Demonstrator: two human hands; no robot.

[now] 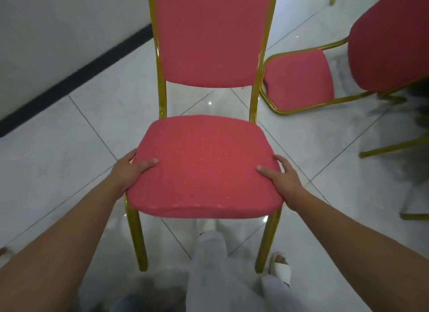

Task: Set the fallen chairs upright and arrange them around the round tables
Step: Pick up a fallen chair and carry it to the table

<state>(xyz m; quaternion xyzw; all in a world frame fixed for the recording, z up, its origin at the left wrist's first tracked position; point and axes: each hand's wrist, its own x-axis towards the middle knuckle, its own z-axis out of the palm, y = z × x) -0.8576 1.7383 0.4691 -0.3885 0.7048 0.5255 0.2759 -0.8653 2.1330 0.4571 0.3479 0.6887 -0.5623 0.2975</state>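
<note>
A red padded chair (204, 163) with a gold metal frame stands upright in front of me, its back facing away. My left hand (132, 172) grips the left edge of the seat, thumb on top and fingers curled underneath. My right hand (282, 179) grips the right edge the same way. A second red chair (299, 79) lies fallen on its side on the floor at the right, its seat facing me and its backrest at the far right.
The floor is glossy white tile (69, 149). A white wall with a black skirting strip (76, 77) runs along the left. Gold chair legs (394, 146) stick out at the right edge. My legs and a white sandal (281, 267) are just behind the chair.
</note>
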